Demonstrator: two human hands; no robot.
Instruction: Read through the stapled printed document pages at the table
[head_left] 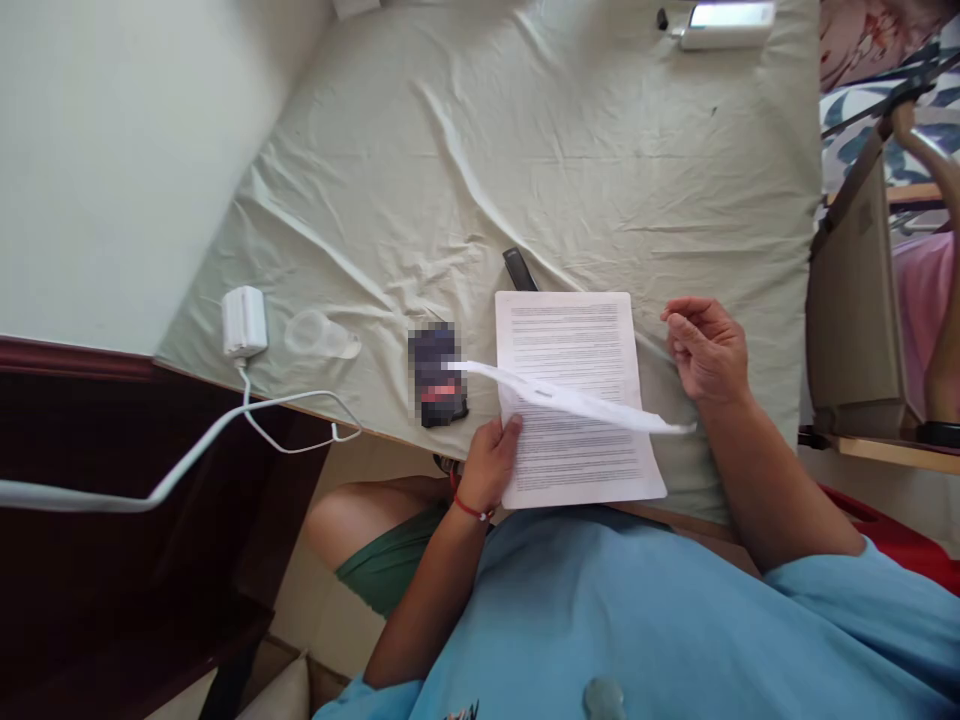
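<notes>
A printed sheet of paper (574,335) with rounded corners lies at the near edge of the cloth-covered table. My left hand (491,462) grips its lower left edge, thumb on top. Across the sheet's middle runs a thin white strip (570,400), slanting down to the right and partly see-through; I cannot tell whether it is a page seen edge-on. My right hand (706,350) hovers to the right of the paper, fingers curled in and thumb near the index finger, with nothing visible in them. Behind the sheet's top edge, a black oblong object (519,270) is partly hidden.
Left of the paper is a dark, blurred-out item (437,375). Farther left are a clear plastic cup (319,335) and a white charger (244,322) with its cable (202,440). A white device (727,28) sits at the far right. A chair (859,300) stands beside the table.
</notes>
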